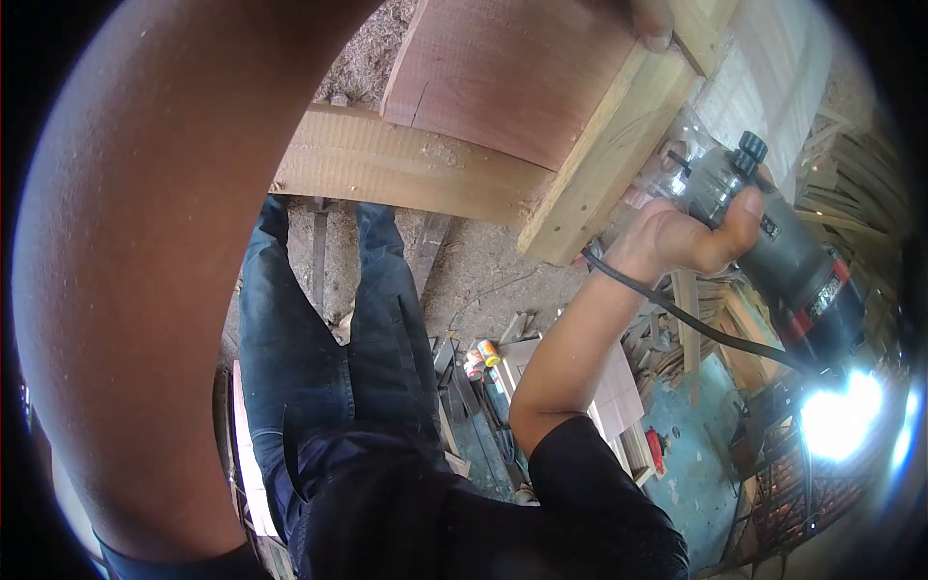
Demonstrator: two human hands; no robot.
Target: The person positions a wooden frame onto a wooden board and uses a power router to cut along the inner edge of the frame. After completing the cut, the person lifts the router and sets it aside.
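My right hand (pixel 710 232) is wrapped round the grey and black body of a trim router (pixel 807 256), which has a red label, a black knob and a clear plastic base. The base is up against the outer side of a wooden frame (pixel 609 159); the bit is hard to make out. A reddish wood panel (pixel 503 82) sits inside the frame's pale rails. At the top edge, a finger or two of my left hand (pixel 653 24) rest on the wood near a rail joint; the rest of that hand is out of view.
A black cord (pixel 691 329) loops from the router past my right wrist. Wood shavings cover the floor (pixel 483 266). Below are small containers (pixel 483 358), stacked boards (pixel 619 396) and a red object (pixel 655 449). Wood strips (pixel 851 184) lie at the right, near a bright light.
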